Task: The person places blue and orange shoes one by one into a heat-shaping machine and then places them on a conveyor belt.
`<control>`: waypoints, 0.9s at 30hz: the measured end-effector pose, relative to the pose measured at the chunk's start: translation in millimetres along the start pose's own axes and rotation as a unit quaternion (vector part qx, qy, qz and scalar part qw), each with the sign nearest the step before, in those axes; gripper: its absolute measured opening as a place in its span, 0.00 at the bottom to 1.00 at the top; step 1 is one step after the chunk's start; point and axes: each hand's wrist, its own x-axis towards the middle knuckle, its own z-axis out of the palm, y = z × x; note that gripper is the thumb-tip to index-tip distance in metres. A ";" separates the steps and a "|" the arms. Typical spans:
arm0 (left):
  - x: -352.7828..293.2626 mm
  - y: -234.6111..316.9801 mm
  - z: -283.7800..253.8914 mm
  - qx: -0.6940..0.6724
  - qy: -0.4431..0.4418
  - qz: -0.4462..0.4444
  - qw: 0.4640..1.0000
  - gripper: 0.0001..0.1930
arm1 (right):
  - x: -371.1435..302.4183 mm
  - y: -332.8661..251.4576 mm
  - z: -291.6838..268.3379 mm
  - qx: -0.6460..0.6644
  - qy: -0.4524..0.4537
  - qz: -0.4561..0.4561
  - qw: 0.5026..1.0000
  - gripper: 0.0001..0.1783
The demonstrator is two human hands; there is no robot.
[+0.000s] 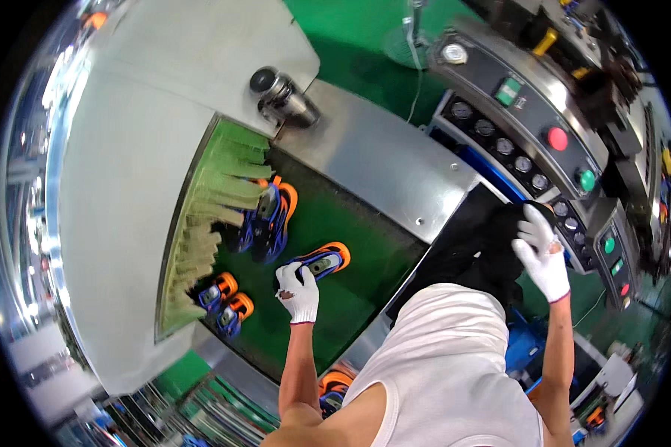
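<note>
My left hand (298, 293), in a white glove with a hole that bares some skin, has its fingers closed over one end of a shoe (322, 263). The shoe is blue and grey with an orange rim, and lies over a green conveyor belt (343, 305). Whether it is lifted off the belt, I cannot tell. Away to the right, my right hand (542, 257), also in a torn white glove, is open with nothing in it. It hovers beside my black-clad lap and a machine's control panel. More blue and orange shoes (276, 223) stand just beyond my left hand.
A smaller-looking shoe pair (235, 313) sits by the green strip curtain (209, 223) of a pale machine housing (127, 186). On the metal ledge stands a steel flask (287, 100). Machine panels with gauges and a red button (558, 138) line the right side.
</note>
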 end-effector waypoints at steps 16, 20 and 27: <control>-17.0 564.1 6.6 -0.310 -0.388 0.705 0.506 0.21 | -90.7 19.1 -78.6 0.070 0.298 0.011 0.952 0.34; -58.4 659.4 15.9 -0.303 -0.265 0.769 0.497 0.30 | -186.1 63.6 -86.0 0.416 0.336 0.150 0.832 0.34; -107.3 851.6 175.8 -0.259 -0.343 0.648 0.628 0.30 | -229.0 159.8 -2.4 0.586 0.577 0.164 0.544 0.35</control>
